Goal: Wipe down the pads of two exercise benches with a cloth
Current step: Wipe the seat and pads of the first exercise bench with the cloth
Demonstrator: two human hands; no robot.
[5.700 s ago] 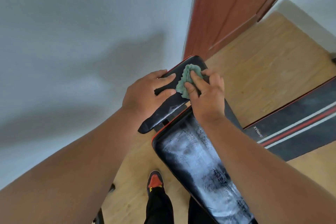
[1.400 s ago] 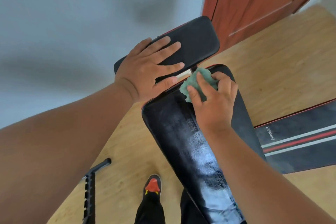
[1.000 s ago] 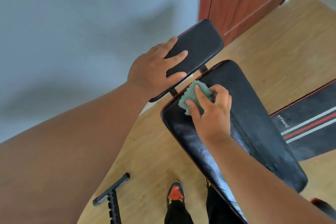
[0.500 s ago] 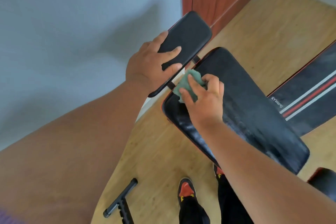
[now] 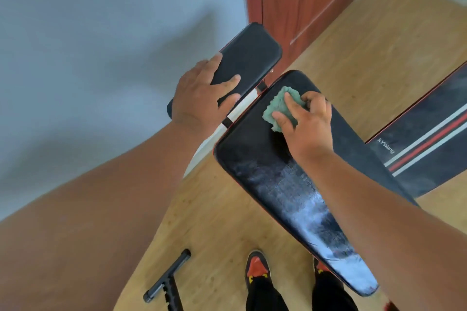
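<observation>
Cloth (image 5: 280,107) mid-frame on long pad (image 5: 252,149) | I press it with right hand (image 5: 307,125), fingers curled around it | left hand (image 5: 202,98) flat, steadying small pad (image 5: 250,58)

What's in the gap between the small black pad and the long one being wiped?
In the head view, two dark frame brackets bridge the gap between the small pad and the long pad; pale baseboard shows through.
</observation>
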